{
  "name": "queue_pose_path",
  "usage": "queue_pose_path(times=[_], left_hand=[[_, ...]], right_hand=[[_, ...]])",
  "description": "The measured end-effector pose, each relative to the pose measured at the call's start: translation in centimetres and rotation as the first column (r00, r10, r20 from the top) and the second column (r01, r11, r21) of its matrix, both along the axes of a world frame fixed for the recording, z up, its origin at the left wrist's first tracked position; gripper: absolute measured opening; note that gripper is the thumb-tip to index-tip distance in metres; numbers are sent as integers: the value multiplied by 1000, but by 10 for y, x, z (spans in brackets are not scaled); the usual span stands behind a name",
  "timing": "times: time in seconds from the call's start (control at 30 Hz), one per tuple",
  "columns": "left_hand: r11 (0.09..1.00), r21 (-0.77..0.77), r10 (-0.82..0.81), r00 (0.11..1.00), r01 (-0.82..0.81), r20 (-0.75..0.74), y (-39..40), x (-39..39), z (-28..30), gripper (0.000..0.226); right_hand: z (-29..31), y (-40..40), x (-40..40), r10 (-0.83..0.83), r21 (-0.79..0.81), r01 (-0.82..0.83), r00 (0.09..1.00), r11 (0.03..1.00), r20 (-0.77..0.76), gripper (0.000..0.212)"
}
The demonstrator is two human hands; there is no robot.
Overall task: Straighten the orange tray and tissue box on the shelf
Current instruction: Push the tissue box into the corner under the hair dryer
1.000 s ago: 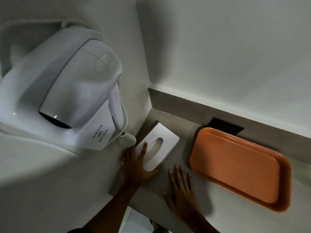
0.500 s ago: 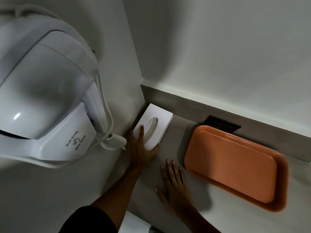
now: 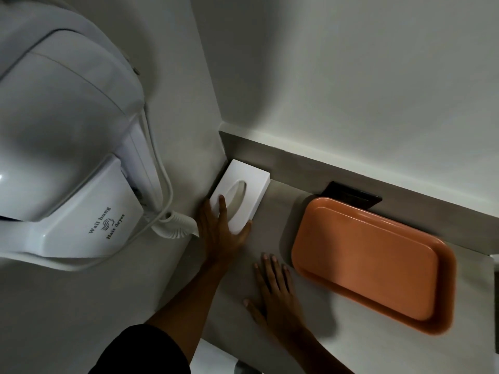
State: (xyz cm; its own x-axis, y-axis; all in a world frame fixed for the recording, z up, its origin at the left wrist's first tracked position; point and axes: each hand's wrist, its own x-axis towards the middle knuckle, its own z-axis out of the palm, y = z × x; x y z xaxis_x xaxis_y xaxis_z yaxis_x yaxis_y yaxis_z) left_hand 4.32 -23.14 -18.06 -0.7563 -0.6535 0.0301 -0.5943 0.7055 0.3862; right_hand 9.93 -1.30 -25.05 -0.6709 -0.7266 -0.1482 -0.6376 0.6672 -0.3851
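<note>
A white tissue box (image 3: 249, 184) with an oval slot lies in the shelf's back left corner, tight against the side wall. My left hand (image 3: 220, 233) grips its near end, one finger on top and the thumb on its right side. My right hand (image 3: 275, 290) rests flat on the grey shelf (image 3: 270, 220), fingers spread, holding nothing, just left of the orange tray. The orange tray (image 3: 370, 260) lies to the right, angled across the shelf.
A white wall-hung hair dryer (image 3: 67, 147) with a coiled cord (image 3: 172, 225) juts from the left wall, close to my left hand. A black object (image 3: 351, 195) sits behind the tray against the back ledge.
The tissue box has slid back and left into the corner with my left hand on it. My right hand stays flat on the shelf. The view has shifted closer.
</note>
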Motion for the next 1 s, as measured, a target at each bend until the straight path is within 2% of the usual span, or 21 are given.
queue_pose_path(times=[0.17, 0.27, 0.4, 0.5, 0.63, 0.8, 1.0], left_hand=[[999, -41, -27, 995, 32, 99, 3, -2, 1, 108], [992, -72, -100, 991, 107, 90, 6, 3, 0, 102], [971, -65, -227, 974, 228, 22, 13, 25, -6, 85], [952, -68, -300, 954, 299, -7, 14, 49, -12, 76], [932, -75, -354, 935, 354, 10, 13, 65, -17, 70], [928, -143, -344, 938, 345, 35, 12, 72, -25, 66], [899, -265, -348, 936, 348, 49, 4, 73, -35, 65]], right_hand=[[-1, 5, -4, 30, 0, -30, 999, 1000, -21, 82], [4, 5, -4, 32, -26, -32, 999, 999, -16, 81], [21, 3, -4, -86, -211, 116, 985, 971, 147, 86], [38, -8, -21, -106, -356, 141, 987, 924, 118, 81], [56, -36, -77, -156, -267, 166, 986, 949, 59, 72], [61, -61, -130, 22, -149, -15, 999, 989, 46, 73], [57, -75, -145, 52, -104, -46, 997, 994, 58, 79]])
